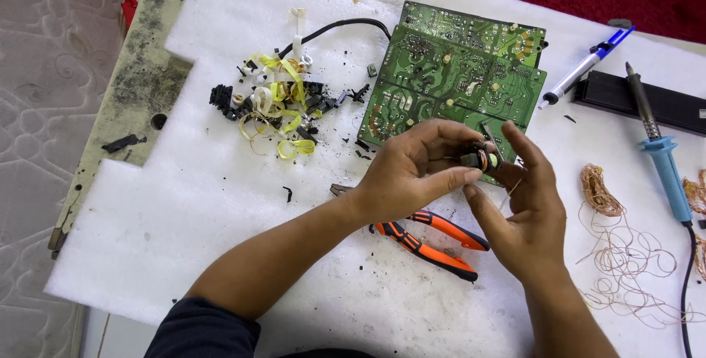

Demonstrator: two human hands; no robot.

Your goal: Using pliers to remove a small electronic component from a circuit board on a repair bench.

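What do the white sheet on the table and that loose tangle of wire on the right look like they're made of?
White sheet: looks like soft packing foam, matte, with a fine pebbled grain and a cut stepped edge. Wire tangle: probably bare or enamelled copper, going by the reddish-orange metallic colour and the thin springy loops; the coating cannot be told.

Left hand [412,174] and right hand [526,203]: together pinching a small black-and-yellow coil part [479,159]. Beneath: orange-handled pliers [434,240] on white foam sheet [220,218]. Behind: green circuit board [456,71]. Right: copper wire tangle [618,240], blue soldering iron [665,159]. Left: yellow tape scraps [276,108].
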